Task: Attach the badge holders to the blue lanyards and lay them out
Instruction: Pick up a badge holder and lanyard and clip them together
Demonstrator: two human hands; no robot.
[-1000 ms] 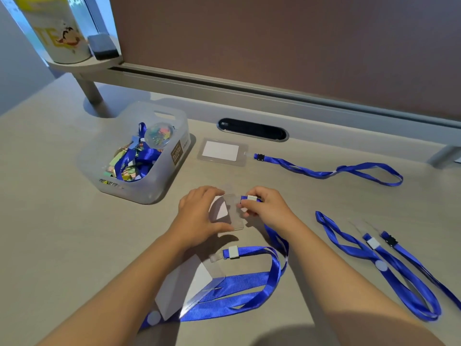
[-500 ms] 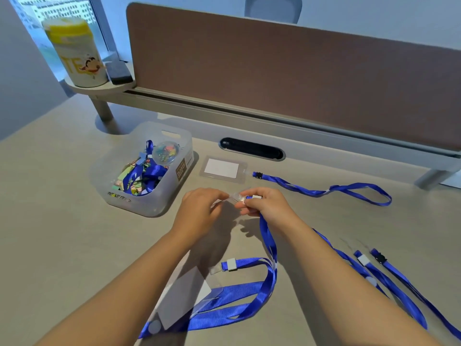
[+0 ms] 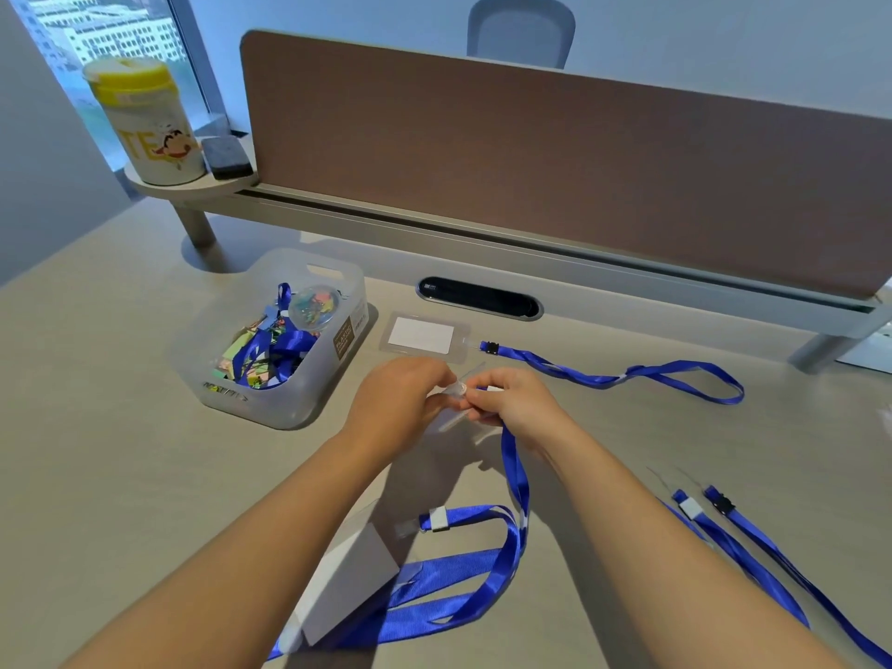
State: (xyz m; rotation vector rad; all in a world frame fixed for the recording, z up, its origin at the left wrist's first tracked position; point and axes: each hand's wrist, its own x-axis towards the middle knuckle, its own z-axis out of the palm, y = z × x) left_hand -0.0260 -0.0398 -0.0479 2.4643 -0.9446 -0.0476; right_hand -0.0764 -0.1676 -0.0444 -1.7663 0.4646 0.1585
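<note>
In the head view, the one view here, both hands are meeting above the middle of the desk (image 3: 96,475): the left hand (image 3: 400,403) is curling its fingers closed around a clear badge holder (image 3: 456,400), of which only a thin transparent edge and a small round snap are showing between the fingertips, while the right hand (image 3: 519,408) is pinching shut on the clip end of a blue lanyard (image 3: 514,480), whose strap is hanging down from that hand and running toward the person before looping flat on the desk. The holder is looking light, thin and slick, stiff enough to keep its shape but easy to bend, so I judge it is best taken by its top tab beside the slot, not by the broad face. The strap is looking soft, limp and weightless; only the clip end is giving anything firm to grip, and the rest is trailing wherever it falls. The held holder is sitting edge-on, so I cannot tell which way its long axis is running. A finished holder (image 3: 425,336) is lying flat behind the hands, its long side running left to right and its lanyard (image 3: 613,376) stretching away rightward. Another card holder (image 3: 345,586) is resting near the left forearm, tilted diagonally. Spare lanyards (image 3: 753,548) are lying at the right, and a clear bin (image 3: 251,408) is standing at the left.
</note>
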